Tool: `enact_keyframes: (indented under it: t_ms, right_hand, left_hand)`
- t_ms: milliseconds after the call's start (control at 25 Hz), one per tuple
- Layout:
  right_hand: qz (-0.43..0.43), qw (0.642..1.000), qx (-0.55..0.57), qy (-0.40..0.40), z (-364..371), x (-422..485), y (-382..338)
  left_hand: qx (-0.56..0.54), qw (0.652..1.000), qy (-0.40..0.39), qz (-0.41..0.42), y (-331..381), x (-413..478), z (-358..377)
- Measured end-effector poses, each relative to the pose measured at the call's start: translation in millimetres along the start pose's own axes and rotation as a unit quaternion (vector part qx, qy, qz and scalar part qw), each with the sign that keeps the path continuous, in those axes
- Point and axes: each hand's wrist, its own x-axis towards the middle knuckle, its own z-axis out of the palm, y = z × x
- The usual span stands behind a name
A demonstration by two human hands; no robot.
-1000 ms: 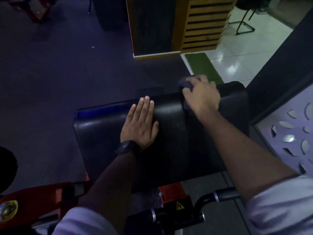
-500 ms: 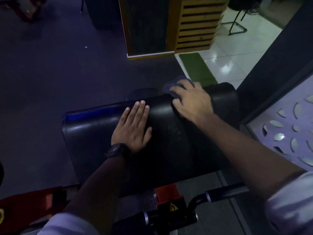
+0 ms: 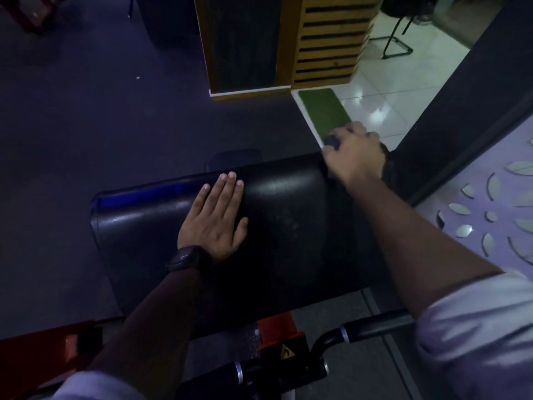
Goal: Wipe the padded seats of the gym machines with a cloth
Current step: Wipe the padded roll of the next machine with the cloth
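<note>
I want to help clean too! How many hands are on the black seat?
2. The left hand lies flat on the middle of the seat; the right hand grips the cloth at its far right corner.

Most of the cloth point(image 3: 331, 140) under the blurred right hand point(image 3: 356, 157), perhaps bunched; seat point(image 3: 288, 226) corner behind it.

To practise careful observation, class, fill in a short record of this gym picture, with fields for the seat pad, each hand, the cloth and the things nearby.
pad: black, shiny, wide
left hand: flat on the middle of the pad, palm down, fingers straight; watch on the wrist
right hand: curled round the cloth at the pad's far right corner
cloth: dark, bunched, mostly hidden by the hand
nearby: handlebar and warning sticker on the pad's near side; green mat beyond it
</note>
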Motion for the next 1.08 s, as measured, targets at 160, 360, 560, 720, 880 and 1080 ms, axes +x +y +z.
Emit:
enact_keyframes:
  t_ms: [160,360,560,720,880,1080]
  right_hand:
    - [-0.174,0.985,0.005,-0.003,1,-7,18]
    - [-0.004,0.998,-0.05,0.022,0,5,10]
    - [0.072,0.997,-0.017,-0.006,-12,23,21]
    - [-0.133,0.989,-0.065,0.006,16,-23,-43]
    - [-0.053,0.997,-0.007,-0.053,3,1,-39]
    - [-0.136,0.991,-0.017,0.001,19,-42,-79]
  left_hand:
    - [-0.004,1.0,0.001,-0.002,1,0,-1]
    - [-0.008,1.0,0.004,0.0,1,0,-2]
    - [-0.008,1.0,0.006,-0.006,2,1,-2]
    - [-0.003,1.0,0.008,-0.001,2,1,-1]
    - [-0.011,1.0,0.005,0.001,4,1,-1]
    - [-0.015,1.0,0.011,-0.002,3,2,0]
